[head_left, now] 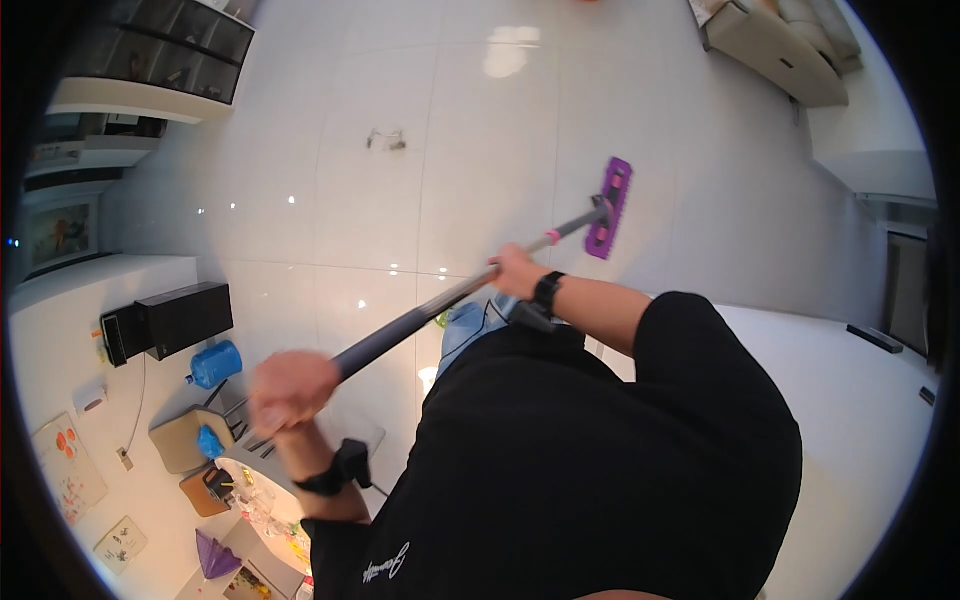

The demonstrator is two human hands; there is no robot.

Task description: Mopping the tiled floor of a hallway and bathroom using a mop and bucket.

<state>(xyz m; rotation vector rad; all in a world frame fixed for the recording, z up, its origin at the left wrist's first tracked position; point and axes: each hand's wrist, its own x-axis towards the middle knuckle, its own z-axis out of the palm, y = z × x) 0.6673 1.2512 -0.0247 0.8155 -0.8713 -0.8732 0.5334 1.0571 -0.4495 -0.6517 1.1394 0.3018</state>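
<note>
A flat mop (430, 310) crosses the view at a slant, its dark grey and silver pole rising from lower left to upper right. Its purple rectangular mop head (619, 190) lies against the shiny pale floor, to the right of centre. My left hand (293, 388), slightly blurred, is closed around the top end of the pole. Lower on the pole, my right hand (518, 272) wraps round the silver section. Both wrists wear black bands.
Pale floor tiles (370, 200) reflect several lights. A sofa (775, 55) stands far right, a glass-fronted cabinet (165, 50) far left. Along the left are a black box-shaped unit (185, 318), a blue water jug (215, 364), a chair (185, 440) and a cluttered table (270, 505).
</note>
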